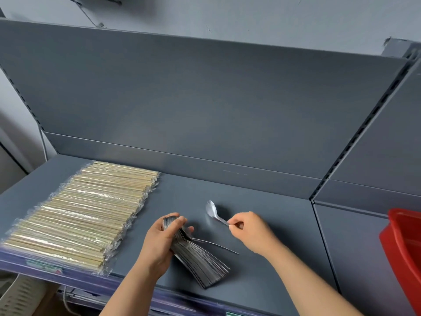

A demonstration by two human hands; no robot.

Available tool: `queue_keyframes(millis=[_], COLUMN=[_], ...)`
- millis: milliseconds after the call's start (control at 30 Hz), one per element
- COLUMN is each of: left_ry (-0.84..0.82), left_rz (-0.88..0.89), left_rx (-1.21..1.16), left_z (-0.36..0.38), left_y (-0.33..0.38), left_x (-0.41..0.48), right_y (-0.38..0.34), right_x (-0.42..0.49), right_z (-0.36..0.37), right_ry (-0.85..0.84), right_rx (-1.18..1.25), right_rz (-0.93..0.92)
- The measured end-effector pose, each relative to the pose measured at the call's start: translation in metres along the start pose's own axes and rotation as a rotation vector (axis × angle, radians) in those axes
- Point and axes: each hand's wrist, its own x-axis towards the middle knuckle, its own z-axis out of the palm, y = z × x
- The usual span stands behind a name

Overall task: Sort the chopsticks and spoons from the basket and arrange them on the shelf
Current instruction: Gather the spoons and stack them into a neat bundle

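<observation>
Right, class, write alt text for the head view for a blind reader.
A left hand grips a fanned stack of metal spoons on a grey shelf, while the right hand pinches one spoon. Wrapped chopsticks lie left; a red basket right.

A: What did the edges cut off?
B: The basket (pixel 404 247), at the right edge; its contents were out of view.
A: Hidden?
B: The left hand (pixel 159 242) covered much of the spoon stack (pixel 200 261) at its bowl end.
A: Blurred?
B: The shelf label (pixel 43 267) was unreadable.
</observation>
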Motion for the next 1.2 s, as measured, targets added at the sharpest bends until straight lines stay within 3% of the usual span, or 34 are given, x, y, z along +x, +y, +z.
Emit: queue_keyframes(millis=[100, 267, 400, 500, 767, 933, 1200], left_ry=[-0.012, -0.097, -0.116, -0.167, -0.430, -0.522, -0.558], left_rz=[-0.002, 0.006, -0.044, -0.099, -0.299, -0.293, 0.074], left_rx=[0.023, 0.060, 0.054, 0.128, 0.421, 0.490, 0.592], left_z=[0.004, 0.012, 0.018, 0.028, 0.077, 0.102, 0.115], left_y=[-0.001, -0.002, -0.005, -0.003, -0.001, -0.018, -0.055], left_x=[-0.001, 0.000, 0.005, 0.009, 0.020, 0.021, 0.005], right_y=[-0.014, -0.030, -0.029, -0.018, 0.014, 0.037, 0.059], right_x=[-0.008, -0.022, -0.026, -0.030, -0.039, -0.052, -0.069], right_z=[-0.010, -0.012, -0.010, -0.009, -0.006, 0.000, 0.002], right_ry=[-0.095, -0.332, -0.365, -0.383, -0.226, -0.092, 0.035], right_rx=[0.277, 0.228, 0.163, 0.307, 0.473, 0.623, 0.645], right_rz=[0.011, -0.052, -0.123, -0.076, 0.017, 0.082, 0.101])
